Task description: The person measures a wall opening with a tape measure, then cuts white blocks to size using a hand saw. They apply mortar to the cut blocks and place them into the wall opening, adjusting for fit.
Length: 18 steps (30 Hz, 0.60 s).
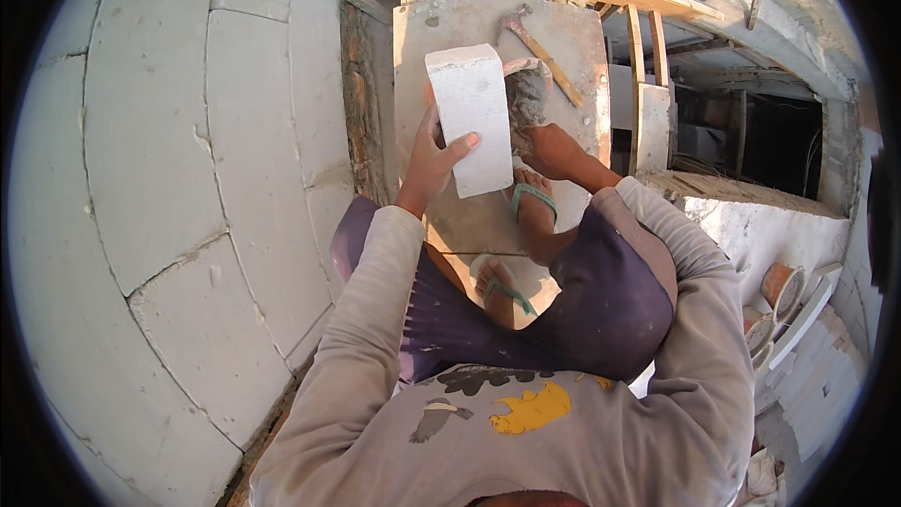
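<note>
A white lightweight concrete block (469, 117) is tilted up in front of me. My left hand (439, 155) grips its left side, the thumb lying across the face and the fingers behind. To the right of the block, my right hand (554, 152) is closed beside a reddish bucket (535, 66) partly hidden by the block. Grey wet mortar (527, 94) shows in the bucket, just beyond my right fingers. What those fingers hold cannot be made out.
A hammer (549, 61) with a wooden handle lies on the board (418, 28) beyond the bucket. My feet in green sandals (535, 197) are below the block. A block wall (178, 178) rises on the left; a dark opening (779, 145) and buckets (781, 289) are right.
</note>
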Each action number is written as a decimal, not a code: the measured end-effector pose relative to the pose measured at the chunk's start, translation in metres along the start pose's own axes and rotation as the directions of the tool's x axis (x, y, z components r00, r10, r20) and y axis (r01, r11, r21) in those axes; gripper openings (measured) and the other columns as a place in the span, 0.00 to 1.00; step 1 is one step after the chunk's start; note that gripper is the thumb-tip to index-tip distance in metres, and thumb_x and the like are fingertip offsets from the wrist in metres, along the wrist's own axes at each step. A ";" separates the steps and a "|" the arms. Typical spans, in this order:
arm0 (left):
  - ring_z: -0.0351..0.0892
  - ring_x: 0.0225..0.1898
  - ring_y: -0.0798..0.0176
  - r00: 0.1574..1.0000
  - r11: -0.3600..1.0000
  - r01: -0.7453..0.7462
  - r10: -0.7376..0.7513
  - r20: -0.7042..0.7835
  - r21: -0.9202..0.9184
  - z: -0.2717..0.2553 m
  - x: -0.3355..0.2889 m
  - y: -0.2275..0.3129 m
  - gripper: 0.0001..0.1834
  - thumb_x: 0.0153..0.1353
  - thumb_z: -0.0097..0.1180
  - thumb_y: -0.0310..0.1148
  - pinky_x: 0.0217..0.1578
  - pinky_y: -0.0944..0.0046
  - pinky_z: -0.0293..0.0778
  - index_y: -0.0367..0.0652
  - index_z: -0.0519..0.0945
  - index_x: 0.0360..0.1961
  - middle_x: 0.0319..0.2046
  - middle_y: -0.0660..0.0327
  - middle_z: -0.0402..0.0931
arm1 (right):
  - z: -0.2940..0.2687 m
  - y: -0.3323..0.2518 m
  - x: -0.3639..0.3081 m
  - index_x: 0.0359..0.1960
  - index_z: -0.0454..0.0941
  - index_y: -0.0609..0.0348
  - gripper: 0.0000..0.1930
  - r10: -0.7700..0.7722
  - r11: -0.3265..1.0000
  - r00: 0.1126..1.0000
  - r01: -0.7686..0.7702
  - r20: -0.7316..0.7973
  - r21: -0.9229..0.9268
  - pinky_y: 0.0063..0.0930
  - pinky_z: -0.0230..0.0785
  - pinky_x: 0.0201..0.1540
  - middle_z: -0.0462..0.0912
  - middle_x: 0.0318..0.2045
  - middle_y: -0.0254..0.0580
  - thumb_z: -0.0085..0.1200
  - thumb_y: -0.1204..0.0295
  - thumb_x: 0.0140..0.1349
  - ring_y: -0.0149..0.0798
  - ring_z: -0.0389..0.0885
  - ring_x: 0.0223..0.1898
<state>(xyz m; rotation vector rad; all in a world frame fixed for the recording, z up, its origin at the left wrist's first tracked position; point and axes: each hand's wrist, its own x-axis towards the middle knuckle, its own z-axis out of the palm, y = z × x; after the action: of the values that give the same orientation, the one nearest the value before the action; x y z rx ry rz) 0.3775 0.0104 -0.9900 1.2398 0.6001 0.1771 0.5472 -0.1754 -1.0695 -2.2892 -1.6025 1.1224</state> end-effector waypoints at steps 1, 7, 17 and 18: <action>0.76 0.59 0.58 1.000 1.000 0.010 -0.010 -0.013 -0.020 -0.005 -0.001 -0.005 0.39 0.62 0.68 0.40 0.62 0.58 0.70 0.32 0.67 0.68 0.58 0.50 0.77 | -0.004 0.000 0.001 0.62 0.79 0.62 0.25 0.053 0.974 0.997 -0.065 0.058 0.215 0.41 0.81 0.34 0.87 0.35 0.58 0.57 0.64 0.65 0.48 0.90 0.34; 0.81 0.56 0.56 0.987 0.960 0.046 -0.086 -0.133 -0.277 -0.018 0.024 0.007 0.37 0.63 0.65 0.44 0.57 0.55 0.77 0.34 0.69 0.67 0.57 0.51 0.77 | 0.034 0.021 -0.010 0.67 0.78 0.54 0.26 0.040 0.338 0.969 -0.243 0.244 0.909 0.23 0.66 0.26 0.79 0.26 0.29 0.56 0.66 0.67 0.23 0.72 0.24; 0.76 0.64 0.49 0.956 0.813 -0.207 0.051 -0.288 -0.544 -0.084 0.071 -0.003 0.38 0.71 0.51 0.59 0.63 0.43 0.75 0.47 0.65 0.73 0.65 0.55 0.73 | -0.078 0.012 -0.070 0.71 0.74 0.53 0.28 0.180 0.384 0.978 -0.167 0.104 0.908 0.23 0.64 0.24 0.76 0.29 0.30 0.59 0.63 0.71 0.25 0.70 0.21; 0.76 0.64 0.48 0.953 0.815 -0.212 0.048 -0.301 -0.539 -0.095 0.073 -0.001 0.37 0.71 0.50 0.60 0.63 0.43 0.74 0.48 0.65 0.73 0.66 0.55 0.73 | -0.090 0.004 -0.076 0.71 0.73 0.56 0.25 0.229 0.386 0.968 -0.183 0.098 0.904 0.21 0.60 0.21 0.75 0.28 0.28 0.57 0.70 0.74 0.22 0.68 0.19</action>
<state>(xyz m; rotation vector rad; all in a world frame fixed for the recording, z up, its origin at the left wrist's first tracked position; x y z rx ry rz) 0.3889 0.1215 -1.0339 0.6718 0.6383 0.6119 0.5946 -0.2157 -0.9693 -1.6726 -0.3638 1.4681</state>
